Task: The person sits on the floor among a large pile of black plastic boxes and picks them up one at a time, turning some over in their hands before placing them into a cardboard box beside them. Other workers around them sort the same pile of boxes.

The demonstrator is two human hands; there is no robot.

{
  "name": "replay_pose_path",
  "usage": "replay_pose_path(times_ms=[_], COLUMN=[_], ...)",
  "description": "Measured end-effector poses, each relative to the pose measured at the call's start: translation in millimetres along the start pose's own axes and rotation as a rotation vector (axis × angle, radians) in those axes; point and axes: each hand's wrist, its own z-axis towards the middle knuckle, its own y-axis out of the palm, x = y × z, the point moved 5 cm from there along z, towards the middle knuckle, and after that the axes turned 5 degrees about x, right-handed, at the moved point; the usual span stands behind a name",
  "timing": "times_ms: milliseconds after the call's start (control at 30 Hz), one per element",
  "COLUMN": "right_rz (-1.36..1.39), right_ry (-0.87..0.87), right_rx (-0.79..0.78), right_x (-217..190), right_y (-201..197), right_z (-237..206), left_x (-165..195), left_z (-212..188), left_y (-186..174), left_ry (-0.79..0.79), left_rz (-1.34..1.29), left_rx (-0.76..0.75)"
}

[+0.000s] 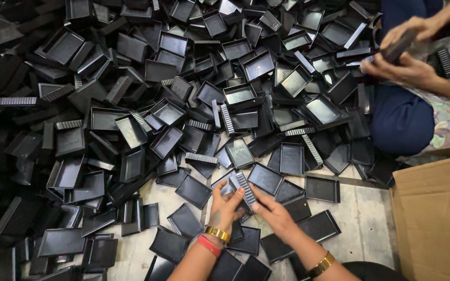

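Both hands meet low centre over the floor: left hand (225, 205) and right hand (273, 212) pinch one black ribbed plastic piece (245, 188) between them, left fingers (235, 196) curled on its left edge, right fingers on the lower right side. The piece is held just above the flat black trays (266, 178) lying at the edge of the big heap of black trays (131, 93). It looks like the piece is being picked or sorted out of the pile; to do it well, grip by the long edges, not the ribs, lift clear of neighbouring trays so nothing drags, and keep wrists low. A cardboard box (436, 218) stands well to the right. Another person's hands (407, 52) work top right with a similar dark piece; whether they clamp it I cannot tell.
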Motion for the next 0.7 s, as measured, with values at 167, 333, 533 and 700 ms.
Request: replay_pose_path(times_ms=[167, 333, 533, 700], right_rz=[-0.376, -0.031, -0.173, -0.098], right_ry=[0.097, 0.148, 0.05, 0.169], right_rx=[0.069, -0.113, -0.278, -0.003], right_x=[14, 7, -7, 10], right_y=[-4, 3, 8, -12], right_z=[-1, -2, -19, -8], left_x=[21, 41, 45, 50], left_z=[-8, -5, 0, 0], left_y=[12, 0, -4, -8], left_ry=[0.603, 0.624, 0.545, 0.528], left_rz=[0.415, 0.5, 0.683, 0.48], left_rx=[-0.112, 0.03, 0.127, 0.205])
